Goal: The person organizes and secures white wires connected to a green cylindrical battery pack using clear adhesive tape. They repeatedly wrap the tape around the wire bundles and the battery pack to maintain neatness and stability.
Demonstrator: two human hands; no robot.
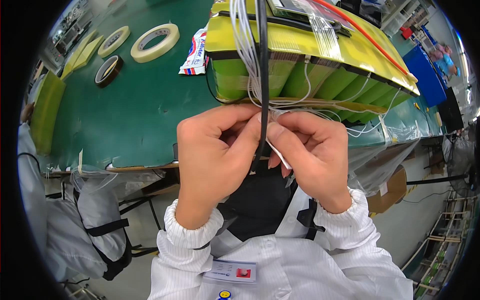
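Note:
My left hand [212, 145] and my right hand [317, 150] meet at the table's front edge, fingers closed in pinches. Between the fingertips is a bundle of thin white wires [243, 42], gripped by my left hand, its fingertips partly hidden. A narrow white strip [278, 154] sticks out below my right thumb and fingers. Just beyond stands a battery pack [300, 82] with green cylindrical cells and yellow boards, the white wires running along its lower edge. A thick black cable [264, 60] hangs in front of the pack and passes between my hands.
On the green table [145, 115] lie a large tape roll [170, 37], a smaller pale roll [120, 40], a dark roll [116, 70] and a white packet [195, 55]. Yellow boards [47, 112] stand at left. An orange cable [370, 40] crosses the pack. Another person's sleeve [32, 170] shows at left.

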